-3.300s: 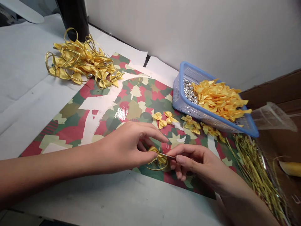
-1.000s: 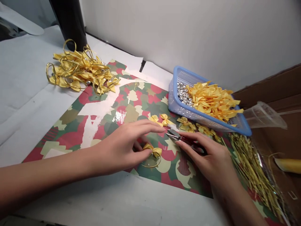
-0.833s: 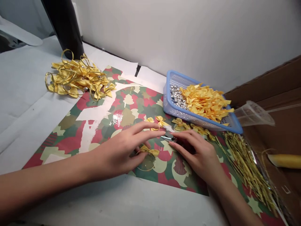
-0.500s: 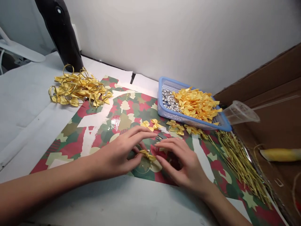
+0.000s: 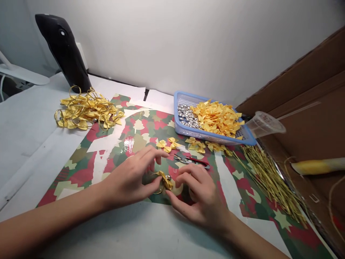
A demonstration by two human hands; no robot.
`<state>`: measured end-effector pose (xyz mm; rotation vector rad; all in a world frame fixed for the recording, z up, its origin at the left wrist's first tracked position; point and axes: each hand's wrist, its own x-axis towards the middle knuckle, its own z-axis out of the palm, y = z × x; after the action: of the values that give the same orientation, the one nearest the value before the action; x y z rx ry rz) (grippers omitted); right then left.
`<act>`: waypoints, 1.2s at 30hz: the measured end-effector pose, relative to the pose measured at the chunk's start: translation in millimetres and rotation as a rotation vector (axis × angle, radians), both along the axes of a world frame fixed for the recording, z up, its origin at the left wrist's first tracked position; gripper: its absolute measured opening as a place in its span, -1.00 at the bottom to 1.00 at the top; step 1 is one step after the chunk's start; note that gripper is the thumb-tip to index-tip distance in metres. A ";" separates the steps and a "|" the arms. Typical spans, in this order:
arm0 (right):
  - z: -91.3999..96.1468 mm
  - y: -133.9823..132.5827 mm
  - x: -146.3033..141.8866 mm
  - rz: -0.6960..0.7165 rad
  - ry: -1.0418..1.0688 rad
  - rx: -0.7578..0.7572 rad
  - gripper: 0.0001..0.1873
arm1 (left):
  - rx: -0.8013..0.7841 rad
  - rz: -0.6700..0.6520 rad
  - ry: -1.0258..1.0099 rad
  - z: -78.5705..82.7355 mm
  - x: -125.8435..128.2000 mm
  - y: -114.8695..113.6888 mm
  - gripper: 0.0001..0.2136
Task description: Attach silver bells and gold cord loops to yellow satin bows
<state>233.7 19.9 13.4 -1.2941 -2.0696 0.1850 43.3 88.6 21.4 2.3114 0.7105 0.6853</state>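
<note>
A yellow ribbon bow with a small silver bell and a thin gold loop is between my hands, low over the patterned sheet. My left hand pinches the bow's left side with its thumb; the index finger stretches out above it, and the other fingertips are partly hidden. At the bow's right side is my right hand, fingers curved and thumb apart from them, the thumb tip close to the bow's lower end. Beyond the right hand lie red-handled thread snips.
Loose yellow bows lie in front of a blue basket of bows and silver bells. Gold ties lie right, near a clear plastic cup. Looped bows are heaped left beside a black upright object.
The bow has turned so that its right end points further down. My right hand has shifted down and left, uncovering the snips. The whole view has tilted slightly.
</note>
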 end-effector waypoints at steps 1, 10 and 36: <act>-0.7 -0.4 -1.4 -0.006 -0.018 0.007 -0.86 | 0.015 0.003 0.012 0.2 0.1 -0.1 -0.64; -5.8 2.3 0.6 -0.067 0.044 -0.035 -0.89 | 0.020 0.090 0.087 -5.6 -0.4 1.6 -0.68; -7.7 4.6 -2.7 -0.151 0.110 -0.142 -0.86 | -0.312 0.065 -0.004 2.0 6.0 0.6 -0.74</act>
<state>231.0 24.5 5.7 -1.4857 -1.8858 0.3326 49.2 89.3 23.4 2.0093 0.8310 0.5628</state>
